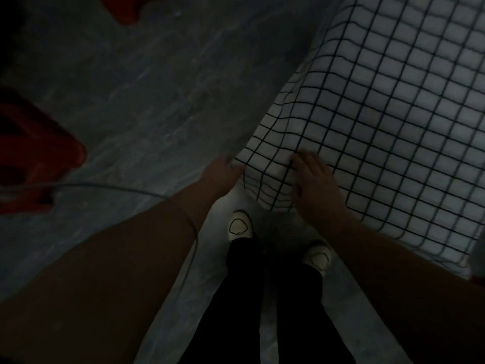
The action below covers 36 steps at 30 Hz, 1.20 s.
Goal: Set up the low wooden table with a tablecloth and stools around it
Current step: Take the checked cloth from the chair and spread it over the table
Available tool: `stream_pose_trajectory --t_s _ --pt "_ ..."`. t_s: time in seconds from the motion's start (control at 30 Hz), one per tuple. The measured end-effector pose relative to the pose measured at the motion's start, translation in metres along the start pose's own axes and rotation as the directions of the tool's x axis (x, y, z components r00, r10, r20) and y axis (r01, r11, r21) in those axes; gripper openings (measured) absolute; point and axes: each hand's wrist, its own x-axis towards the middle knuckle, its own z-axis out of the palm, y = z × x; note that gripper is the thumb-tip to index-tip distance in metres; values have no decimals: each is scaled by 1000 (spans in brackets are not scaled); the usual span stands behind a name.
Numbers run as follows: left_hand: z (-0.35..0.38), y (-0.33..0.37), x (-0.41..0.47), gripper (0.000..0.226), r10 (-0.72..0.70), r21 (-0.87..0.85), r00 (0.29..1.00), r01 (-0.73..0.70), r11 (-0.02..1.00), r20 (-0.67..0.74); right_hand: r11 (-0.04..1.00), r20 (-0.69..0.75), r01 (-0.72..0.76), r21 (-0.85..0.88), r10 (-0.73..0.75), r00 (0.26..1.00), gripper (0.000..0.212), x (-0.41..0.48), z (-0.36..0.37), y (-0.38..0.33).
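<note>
Two bare forearms reach down from the bottom of the view, above black trousers and a pair of white shoes (pixel 240 227) standing on grey veined floor (pixel 147 101). The left hand (pixel 223 170) grips the hem of the tablecloth (pixel 399 106) where it drops off the near corner, its fingers curled against the fabric. The right hand (pixel 313 181) lies palm-down on top of the cloth just beside that corner, fingers bent into a raised fold; motion blur hides whether it pinches the fold or only presses it.

The cloth's corner hangs just ahead of the toes, and its long edge runs up and right, with a wide band of bare floor to its left. A red stool (pixel 39 153) stands well apart at the left edge and another red stool (pixel 126 9) at the top. A thin cable (pixel 110 185) crosses the floor to the left forearm.

The cloth is white with a black grid, smooth over the raised surface and rippled near the hands.
</note>
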Motion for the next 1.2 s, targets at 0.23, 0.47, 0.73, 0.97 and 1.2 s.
stream_pose_trajectory --t_s 0.23,0.47,0.73,0.97,1.2 --pt "-1 -7 15 31 59 -67 996 -54 996 67 998 -73 62 -33 -64 995 62 7 6 -4" --pt "-10 0 33 15 149 -307 984 -114 945 93 995 -129 97 -23 -99 987 58 20 21 5" --pt "-11 7 49 31 12 -353 980 60 934 200 998 -178 64 -20 -66 982 61 28 20 17" --pt "0 25 59 25 133 -269 990 -138 953 -37 992 -154 -33 -123 14 988 58 55 4 38" --pt "27 -2 65 34 -9 -84 1000 9 996 -5 990 -176 -39 -138 14 984 59 60 3 29"
